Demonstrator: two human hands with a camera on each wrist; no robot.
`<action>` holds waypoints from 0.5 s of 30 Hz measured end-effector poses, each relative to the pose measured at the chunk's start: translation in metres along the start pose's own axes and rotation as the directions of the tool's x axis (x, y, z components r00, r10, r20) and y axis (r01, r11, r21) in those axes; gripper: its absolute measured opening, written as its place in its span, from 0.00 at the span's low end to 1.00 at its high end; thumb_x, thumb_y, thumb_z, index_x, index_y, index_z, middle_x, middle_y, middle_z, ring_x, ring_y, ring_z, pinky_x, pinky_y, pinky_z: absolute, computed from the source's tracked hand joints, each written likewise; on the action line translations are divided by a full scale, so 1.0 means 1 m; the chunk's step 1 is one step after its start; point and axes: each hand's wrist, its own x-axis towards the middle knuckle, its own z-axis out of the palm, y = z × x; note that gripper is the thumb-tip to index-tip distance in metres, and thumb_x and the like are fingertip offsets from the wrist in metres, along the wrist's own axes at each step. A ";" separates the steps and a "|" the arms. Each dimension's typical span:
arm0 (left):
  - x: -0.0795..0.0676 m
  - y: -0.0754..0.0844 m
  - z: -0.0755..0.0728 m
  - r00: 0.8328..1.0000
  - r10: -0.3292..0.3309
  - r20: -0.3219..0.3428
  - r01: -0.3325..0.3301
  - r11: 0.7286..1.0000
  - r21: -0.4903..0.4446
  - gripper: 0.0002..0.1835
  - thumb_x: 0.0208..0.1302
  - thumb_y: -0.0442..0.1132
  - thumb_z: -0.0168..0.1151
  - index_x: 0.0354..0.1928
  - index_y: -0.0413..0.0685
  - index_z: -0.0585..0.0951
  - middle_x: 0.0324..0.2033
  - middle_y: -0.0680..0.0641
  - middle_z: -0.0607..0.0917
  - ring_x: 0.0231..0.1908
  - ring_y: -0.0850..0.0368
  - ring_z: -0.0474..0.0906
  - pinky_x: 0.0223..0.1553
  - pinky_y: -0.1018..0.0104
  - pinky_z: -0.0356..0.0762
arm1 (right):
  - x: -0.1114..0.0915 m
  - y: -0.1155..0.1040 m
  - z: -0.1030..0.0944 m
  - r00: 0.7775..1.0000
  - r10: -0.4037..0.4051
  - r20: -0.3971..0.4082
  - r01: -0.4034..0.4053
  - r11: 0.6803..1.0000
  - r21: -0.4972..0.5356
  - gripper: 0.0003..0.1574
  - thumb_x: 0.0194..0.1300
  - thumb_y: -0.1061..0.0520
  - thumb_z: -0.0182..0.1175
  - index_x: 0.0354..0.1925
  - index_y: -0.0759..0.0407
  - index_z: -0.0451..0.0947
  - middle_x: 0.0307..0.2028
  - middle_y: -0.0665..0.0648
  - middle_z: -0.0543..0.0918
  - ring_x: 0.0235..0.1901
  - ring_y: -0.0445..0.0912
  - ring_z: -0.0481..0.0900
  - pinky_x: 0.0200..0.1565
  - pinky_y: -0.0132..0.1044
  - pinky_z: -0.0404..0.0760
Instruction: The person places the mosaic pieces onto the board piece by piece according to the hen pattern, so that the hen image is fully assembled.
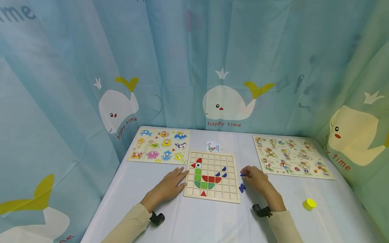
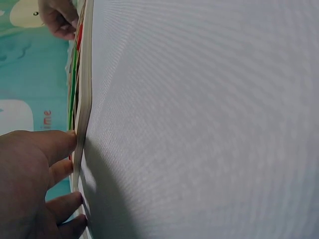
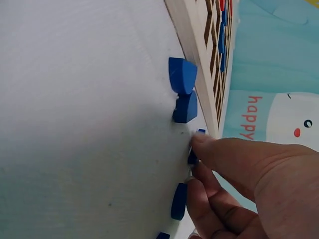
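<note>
A wooden grid board lies in front of me, its cells partly filled with red, green and blue pieces forming a bird. My left hand rests at the board's left side, its extended fingers touching the edge. To the right of the board, my right hand pinches a small blue block between thumb and fingers, close to the tabletop. Other loose blue blocks lie beside the board's right edge. One more blue block sits by the fingertips in the right wrist view.
Behind the board lies a small pattern card. A sea-animal puzzle is at the back left, and a puzzle with figures of people at the back right. A yellow cylinder stands on the right. Whale-print curtains surround the table.
</note>
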 end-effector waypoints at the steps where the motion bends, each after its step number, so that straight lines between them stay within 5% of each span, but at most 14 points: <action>1: 0.000 0.000 0.000 1.000 -0.001 0.000 0.001 1.000 0.001 0.31 0.82 0.51 0.53 0.81 0.53 0.65 0.82 0.42 0.60 0.82 0.40 0.52 0.81 0.41 0.53 | 0.000 0.001 0.000 1.000 -0.001 -0.002 0.001 1.000 0.005 0.10 0.70 0.64 0.65 0.49 0.62 0.83 0.42 0.59 0.84 0.43 0.54 0.80 0.49 0.59 0.67; 9: -0.001 0.002 -0.001 1.000 -0.001 0.005 0.001 1.000 -0.002 0.31 0.82 0.51 0.54 0.81 0.53 0.66 0.82 0.42 0.61 0.82 0.39 0.52 0.81 0.41 0.53 | -0.002 0.004 0.004 0.998 -0.025 -0.060 0.023 0.999 -0.032 0.14 0.70 0.60 0.65 0.52 0.62 0.81 0.47 0.65 0.83 0.47 0.59 0.81 0.45 0.56 0.67; 15: -0.001 0.003 -0.002 1.000 0.002 0.004 -0.002 1.000 0.002 0.31 0.82 0.51 0.54 0.81 0.52 0.66 0.82 0.41 0.61 0.82 0.39 0.52 0.81 0.41 0.54 | -0.001 0.002 0.008 0.995 -0.018 -0.100 0.011 0.998 -0.066 0.08 0.70 0.57 0.67 0.43 0.60 0.82 0.40 0.60 0.83 0.41 0.54 0.80 0.42 0.54 0.66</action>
